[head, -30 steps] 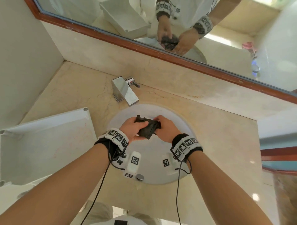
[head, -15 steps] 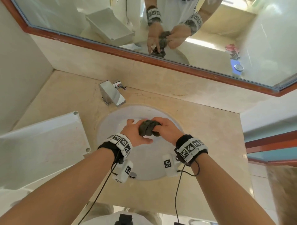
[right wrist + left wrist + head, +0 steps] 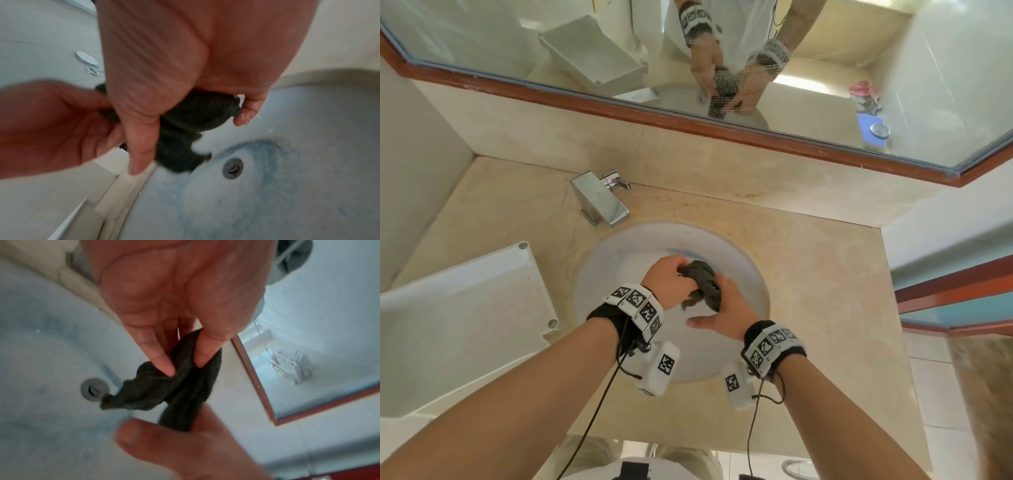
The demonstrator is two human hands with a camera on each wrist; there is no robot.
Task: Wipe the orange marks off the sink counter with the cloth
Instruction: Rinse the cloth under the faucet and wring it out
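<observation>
Both hands hold a dark grey cloth (image 3: pixel 702 279) over the white sink basin (image 3: pixel 619 260). The cloth is wrung into a twisted roll between them. My left hand (image 3: pixel 681 270) pinches its far end; in the left wrist view its fingertips (image 3: pixel 166 368) press into the cloth (image 3: pixel 164 394). My right hand (image 3: pixel 719 301) grips the near end, and in the right wrist view the fingers (image 3: pixel 244 113) curl round the cloth (image 3: pixel 201 113). The beige counter (image 3: pixel 825 291) shows a faint brownish streak (image 3: pixel 748 196) along its back edge.
A chrome faucet (image 3: pixel 602 202) stands behind the basin at the left. A white tray (image 3: pixel 465 308) lies on the counter's left side. The drain (image 3: pixel 233 168) sits in the basin below the cloth. A mirror (image 3: pixel 859 85) with a red-brown frame runs along the back wall.
The hands have turned against each other, twisting the cloth tighter. The right hand has dropped nearer to me and the left has moved farther. The head view has shifted too.
</observation>
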